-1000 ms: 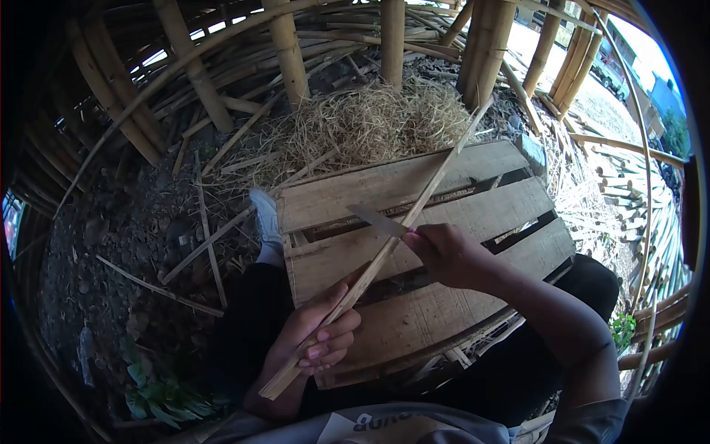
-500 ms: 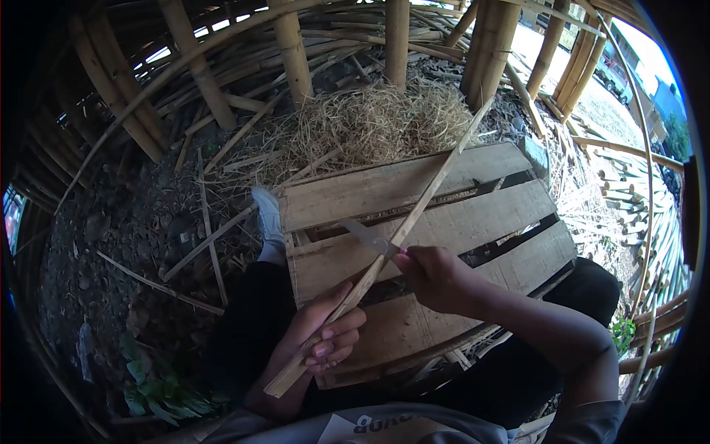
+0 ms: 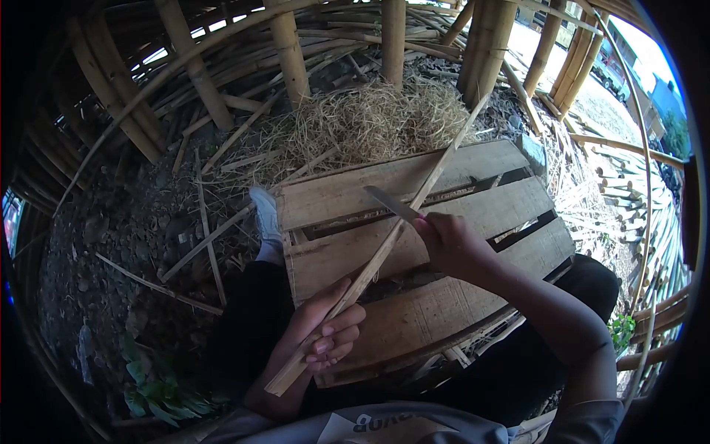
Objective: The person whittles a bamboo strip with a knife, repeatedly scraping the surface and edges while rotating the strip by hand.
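One long bamboo strip (image 3: 384,244) is lying slantwise between the two hands, its near end poking out below the left fingers and its far end reaching up past the right fingers toward the straw. The left hand (image 3: 322,333) is gripping the strip's lower part, fingers (image 3: 333,342) curled around it and thumb pressing along its upper side. The right hand (image 3: 451,240) is clenching the handle of one knife (image 3: 392,203), whose blade is sticking out ahead of the right fingers and meeting the strip just beyond them.

Under both sets of fingers one wooden pallet (image 3: 473,214) is lying flat, with dark gaps showing between its boards; nothing is resting on the boards. Left of the left fingers, one foot in a light sock (image 3: 266,214) is resting beside the pallet's edge, on dark gravelly ground.

Beyond the right fingertips, a heap of dry straw-like shavings (image 3: 370,122) is piling up against the pallet's far side. Behind it, upright bamboo poles (image 3: 288,52) are standing, too many and too overlapped to count surely. Loose thin strips (image 3: 207,237) are scattering over the ground left of the fingers. Below and left of the left fingers, green leaves (image 3: 159,388) are showing.
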{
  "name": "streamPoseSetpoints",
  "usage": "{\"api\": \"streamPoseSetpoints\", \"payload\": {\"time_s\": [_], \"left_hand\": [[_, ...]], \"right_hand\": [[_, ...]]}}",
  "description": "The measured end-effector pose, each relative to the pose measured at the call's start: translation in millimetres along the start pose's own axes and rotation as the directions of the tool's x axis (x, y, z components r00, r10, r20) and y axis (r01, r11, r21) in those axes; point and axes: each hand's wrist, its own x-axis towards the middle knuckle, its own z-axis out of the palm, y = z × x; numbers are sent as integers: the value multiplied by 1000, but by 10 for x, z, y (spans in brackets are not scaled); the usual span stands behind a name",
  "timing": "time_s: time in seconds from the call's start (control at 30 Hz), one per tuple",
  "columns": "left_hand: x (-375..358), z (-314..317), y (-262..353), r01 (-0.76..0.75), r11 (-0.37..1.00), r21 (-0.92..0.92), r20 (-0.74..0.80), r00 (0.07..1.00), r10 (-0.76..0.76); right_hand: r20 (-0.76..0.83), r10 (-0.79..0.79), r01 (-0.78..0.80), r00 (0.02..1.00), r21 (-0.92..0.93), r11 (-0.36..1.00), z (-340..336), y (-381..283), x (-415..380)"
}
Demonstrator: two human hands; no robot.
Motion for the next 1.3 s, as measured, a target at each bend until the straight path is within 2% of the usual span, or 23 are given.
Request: {"api": "streamPoseSetpoints", "payload": {"time_s": [0.07, 0.1, 0.13, 0.2, 0.27, 0.3, 0.33, 0.37, 0.4, 0.43, 0.5, 0.57, 0.63, 0.77, 0.83, 0.97, 1.03, 1.07, 1.13, 1.17, 1.2, 1.27, 1.3], "left_hand": [[-31, 63, -9, -6, 1000, 21, -20, 1000, 7], [-55, 83, -22, -7, 999, 37, -46, 999, 8], [-61, 81, -24, -4, 999, 40, -51, 999, 6], [-50, 66, -28, -14, 1000, 10, -48, 999, 14], [-19, 45, -15, -13, 999, 41, -37, 999, 15], [-14, 43, -9, -11, 997, 79, -31, 999, 13], [-19, 57, -16, -12, 997, 82, -28, 999, 15], [-28, 81, -29, 8, 990, 139, -59, 998, 0], [-40, 104, -48, 33, 981, 191, -94, 995, -16], [-43, 127, -73, 34, 981, 191, -95, 995, -16], [-37, 166, -123, 16, 960, 281, -120, 993, 19], [-40, 182, -131, 60, 972, 229, -118, 992, -33], [-25, 179, -150, 100, 978, 181, -109, 991, -81], [6, 48, -246, 156, 984, 84, 5, 988, -157], [17, 49, -276, 200, 979, 24, 52, 978, -201], [-27, 299, -331, 151, 977, 151, -67, 987, -143], [-45, 233, -373, 212, 968, 134, 61, 973, -221], [-69, 262, -366, 211, 968, 134, 60, 974, -220], [-135, 368, -346, 260, 898, 354, -25, 963, -269], [-132, 291, -368, 180, 944, 277, 134, 965, -224], [-128, 346, -376, 180, 944, 277, 133, 966, -223], [-101, 510, -420, 203, 956, 210, -139, 974, -176], [-87, 517, -439, 204, 956, 210, -139, 974, -177]], "right_hand": [[-10, -228, 228, 974, -20, 973, 112, -34, -116], [40, -260, 259, 965, 36, 965, 200, -121, -233], [92, -182, 175, 979, 80, 981, 249, -166, -301], [105, -264, 261, 959, 42, 965, 133, -108, -190], [27, -35, 37, 999, -75, 997, 45, 103, 9], [-61, 30, -30, 998, -6, 1000, 26, 98, 118], [-63, 27, -27, 998, -7, 1000, -1, 72, 104], [92, 207, -219, 974, 156, 963, -40, 25, 73], [273, 350, -422, 896, 280, 862, -60, -89, 54], [327, 251, -368, 911, 370, 853, -21, -111, 16], [321, 281, -394, 904, 373, 840, 5, -171, 8], [316, 312, -420, 896, 377, 825, 35, -177, -6], [131, 257, -289, 957, 466, 836, 89, -133, -15], [27, 291, -264, 956, 506, 821, 188, 45, -10], [-124, 232, -147, 965, 475, 868, 268, 130, -5], [-191, 332, -141, 924, 637, 758, 272, 146, 33], [-229, 343, -128, 911, 634, 763, 247, 263, 87], [-265, 356, -117, 896, 633, 766, 240, 303, 110], [-264, 364, -115, 893, 649, 752, 215, 259, 103], [-258, 383, -135, 887, 649, 749, 226, 263, 92], [-251, 403, -157, 880, 648, 745, 241, 269, 74], [-281, 383, -131, 880, 633, 763, 346, 341, 43], [-310, 362, -104, 879, 616, 781, 382, 347, 34]]}}
